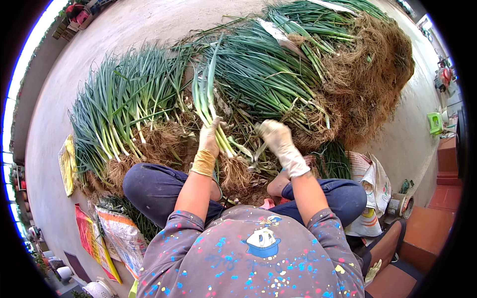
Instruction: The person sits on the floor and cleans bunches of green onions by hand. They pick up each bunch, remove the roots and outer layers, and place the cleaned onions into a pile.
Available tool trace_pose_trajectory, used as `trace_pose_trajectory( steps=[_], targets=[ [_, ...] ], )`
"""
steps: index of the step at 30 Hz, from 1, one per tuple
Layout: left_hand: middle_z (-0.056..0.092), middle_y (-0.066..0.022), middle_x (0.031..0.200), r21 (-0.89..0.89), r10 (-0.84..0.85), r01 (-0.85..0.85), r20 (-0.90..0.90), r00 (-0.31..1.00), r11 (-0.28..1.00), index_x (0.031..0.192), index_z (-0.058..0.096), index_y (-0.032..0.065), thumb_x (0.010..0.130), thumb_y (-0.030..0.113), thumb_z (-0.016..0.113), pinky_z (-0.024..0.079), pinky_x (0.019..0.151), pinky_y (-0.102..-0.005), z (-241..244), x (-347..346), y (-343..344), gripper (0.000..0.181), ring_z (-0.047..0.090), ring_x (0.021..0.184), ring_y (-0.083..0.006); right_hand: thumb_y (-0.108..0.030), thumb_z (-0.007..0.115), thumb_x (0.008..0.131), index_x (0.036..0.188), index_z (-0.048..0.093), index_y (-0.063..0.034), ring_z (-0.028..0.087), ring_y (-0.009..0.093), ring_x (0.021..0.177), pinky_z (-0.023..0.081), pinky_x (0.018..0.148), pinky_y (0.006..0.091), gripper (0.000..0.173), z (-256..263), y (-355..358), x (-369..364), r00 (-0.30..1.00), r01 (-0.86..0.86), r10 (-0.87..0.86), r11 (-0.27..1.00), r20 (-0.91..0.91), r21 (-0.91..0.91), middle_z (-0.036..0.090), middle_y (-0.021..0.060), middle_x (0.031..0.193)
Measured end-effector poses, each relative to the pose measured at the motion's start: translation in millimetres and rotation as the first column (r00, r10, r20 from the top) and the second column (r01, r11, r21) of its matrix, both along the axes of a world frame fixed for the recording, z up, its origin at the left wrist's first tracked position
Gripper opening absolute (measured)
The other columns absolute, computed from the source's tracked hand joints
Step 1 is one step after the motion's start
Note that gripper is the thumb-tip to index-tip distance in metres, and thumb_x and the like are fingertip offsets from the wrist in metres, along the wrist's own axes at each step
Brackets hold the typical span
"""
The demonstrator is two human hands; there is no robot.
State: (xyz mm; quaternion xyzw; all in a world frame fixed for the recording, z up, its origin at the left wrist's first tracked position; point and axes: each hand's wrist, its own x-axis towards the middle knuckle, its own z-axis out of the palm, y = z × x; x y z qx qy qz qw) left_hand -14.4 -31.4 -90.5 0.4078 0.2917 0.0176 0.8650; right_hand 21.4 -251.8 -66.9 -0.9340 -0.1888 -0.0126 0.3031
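My left hand [209, 139], in a pale glove with a yellowish cuff, grips a small bunch of green onions [223, 140] by the white stems. Its leaves point away from me and its brown roots hang between my knees. To the right, my right hand [275, 135], also gloved, is blurred and its fingers look curled; whether anything is in them cannot be made out. Beneath both hands lie stripped, withered leaves [257, 156]. A row of green onions [126, 97] with roots toward me lies to the left. A larger heap of green onions [257, 74] spreads to the right, near my right hand.
Brown roots [369, 78] edge the heap's right side. Woven plastic sacks [121, 232] lie at my left, with another sack [374, 186] at my right. A wooden step [428, 231], a green stool [435, 123] and a metal cylinder [401, 205] stand at the right.
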Motion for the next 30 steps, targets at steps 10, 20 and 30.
trace_pose_trajectory(
  steps=[10, 20, 30],
  targets=[
    [0.060, -0.0031, 0.080, -0.330, -0.235, 0.215, -0.020, 0.972, 0.919, 0.105, 0.058, 0.0050, 0.090, 0.021, 0.060, 0.038, 0.044, -0.0240, -18.1, -8.9, -16.5, 0.022, 0.042, 0.050, -0.0083, -0.025, 0.063, 0.083, 0.121, 0.053, -0.0072, 0.048, 0.031, 0.119, 0.041, 0.097, 0.0389, 0.044, -94.0, -184.6, 151.7, 0.901, 0.424, -0.427, 0.840, 0.070, -0.339, 0.044, 0.0168, 0.135],
    [0.054, -0.0004, 0.077, -0.249, -0.058, 0.020, -0.145, 0.988, 0.968, 0.106, 0.056, 0.0047, 0.091, 0.020, 0.057, 0.032, 0.046, -0.0217, -35.3, -2.8, -10.0, 0.021, 0.035, 0.051, -0.0069, -0.038, 0.073, 0.069, 0.085, 0.070, -0.0103, 0.056, 0.031, 0.103, 0.046, 0.085, 0.0416, 0.032, -50.5, -145.2, 159.8, 0.902, 0.249, -0.404, 0.776, -0.153, -0.580, 0.056, 0.0125, 0.116],
    [0.056, 0.0005, 0.076, -0.269, -0.114, 0.051, -0.224, 0.968, 0.962, 0.103, 0.057, 0.0057, 0.094, 0.022, 0.053, 0.033, 0.044, -0.0221, -4.7, -16.0, -12.3, 0.019, 0.036, 0.048, -0.0079, -0.031, 0.066, 0.080, 0.135, 0.042, -0.0084, 0.047, 0.036, 0.120, 0.038, 0.100, 0.0394, 0.064, -99.0, -178.5, 173.4, 0.869, 0.365, -0.455, 0.855, -0.194, -0.368, 0.040, 0.0221, 0.137]
  ],
)
